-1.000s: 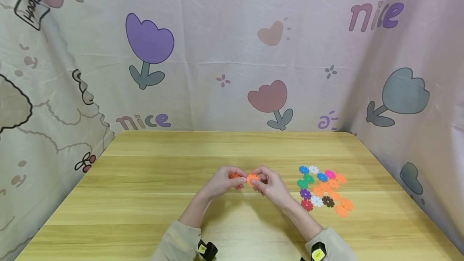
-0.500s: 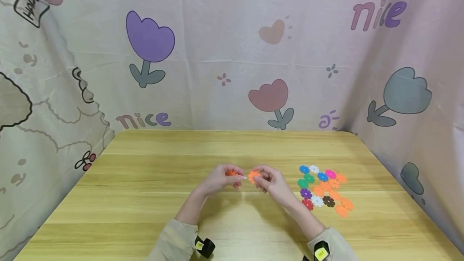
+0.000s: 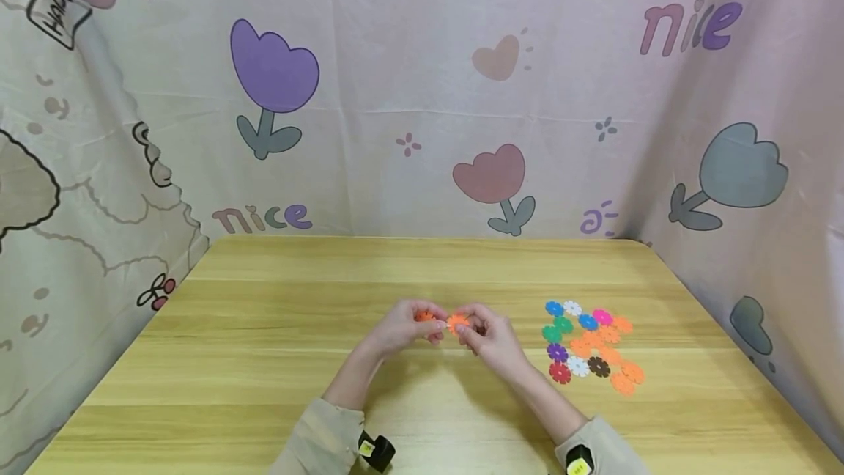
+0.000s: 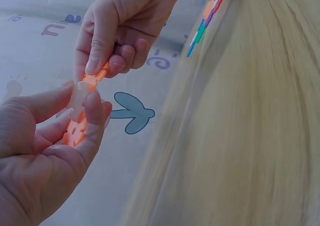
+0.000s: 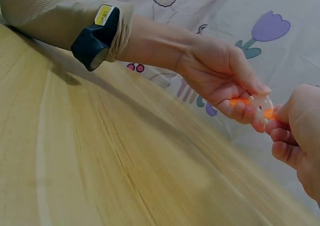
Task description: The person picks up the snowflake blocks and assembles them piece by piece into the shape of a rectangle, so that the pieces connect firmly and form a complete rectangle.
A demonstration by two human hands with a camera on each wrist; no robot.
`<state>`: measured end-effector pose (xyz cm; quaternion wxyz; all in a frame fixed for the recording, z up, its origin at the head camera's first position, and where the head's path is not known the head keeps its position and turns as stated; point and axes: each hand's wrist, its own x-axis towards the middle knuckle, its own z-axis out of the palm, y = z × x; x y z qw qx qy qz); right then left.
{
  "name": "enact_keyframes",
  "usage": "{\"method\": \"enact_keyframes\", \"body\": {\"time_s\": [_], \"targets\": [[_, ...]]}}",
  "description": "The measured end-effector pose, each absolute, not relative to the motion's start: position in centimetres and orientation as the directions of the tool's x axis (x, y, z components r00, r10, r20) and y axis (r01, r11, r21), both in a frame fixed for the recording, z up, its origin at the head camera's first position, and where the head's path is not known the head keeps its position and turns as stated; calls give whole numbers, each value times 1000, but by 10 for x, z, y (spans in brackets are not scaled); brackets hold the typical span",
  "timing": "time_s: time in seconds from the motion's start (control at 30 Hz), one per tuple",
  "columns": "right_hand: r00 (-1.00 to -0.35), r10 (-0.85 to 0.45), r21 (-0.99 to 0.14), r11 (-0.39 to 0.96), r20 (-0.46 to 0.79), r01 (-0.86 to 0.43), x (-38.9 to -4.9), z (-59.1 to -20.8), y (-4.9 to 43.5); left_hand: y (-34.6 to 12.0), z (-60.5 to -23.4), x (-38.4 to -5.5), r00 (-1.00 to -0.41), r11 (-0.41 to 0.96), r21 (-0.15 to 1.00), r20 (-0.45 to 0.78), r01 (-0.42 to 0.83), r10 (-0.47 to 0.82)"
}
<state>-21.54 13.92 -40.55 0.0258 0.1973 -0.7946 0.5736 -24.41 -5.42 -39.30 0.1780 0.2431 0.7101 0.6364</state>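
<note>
My left hand (image 3: 401, 330) pinches a white snowflake disc (image 4: 78, 97) between thumb and fingers. Joined to that disc is an orange snowflake disc (image 4: 76, 131), partly covered by the left fingers. Thumb and forefinger of my right hand (image 3: 493, 339) grip another orange snowflake disc (image 3: 456, 323), whose edge meets the white disc's rim in the left wrist view. Both hands are raised above the wooden table (image 3: 264, 372), near its middle. In the right wrist view the white disc (image 5: 261, 105) stands on edge between the two orange ones.
To the right of the hands lie loose snowflake discs: several orange ones (image 3: 593, 343), plus blue (image 3: 554, 308), green (image 3: 552, 333), purple (image 3: 557, 352), red (image 3: 560, 372), brown (image 3: 598, 366), pink (image 3: 602, 317) and white (image 3: 578, 366). A printed curtain (image 3: 389, 57) hangs behind the table.
Half a second ago a small gap showed between the right hand's orange disc and the white disc; now the hands are closer and the discs meet. The loose discs have stayed put.
</note>
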Motion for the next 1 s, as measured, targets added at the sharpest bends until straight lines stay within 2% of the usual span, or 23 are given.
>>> {"method": "enact_keyframes", "body": {"time_s": [0.3,0.73,1.0], "targets": [[-944,-259,-932,242,205,-269,-215,-404,137,-52,-394,-243,-801,50,991,71,125,595],[-944,-280,-933,260,175,-250,-218,-402,142,-53,-396,-246,-828,14,998,44,62,558],[-943,-299,-964,173,144,-202,-218,-397,145,-54,-396,-245,-839,82,984,92,160,536]]}}
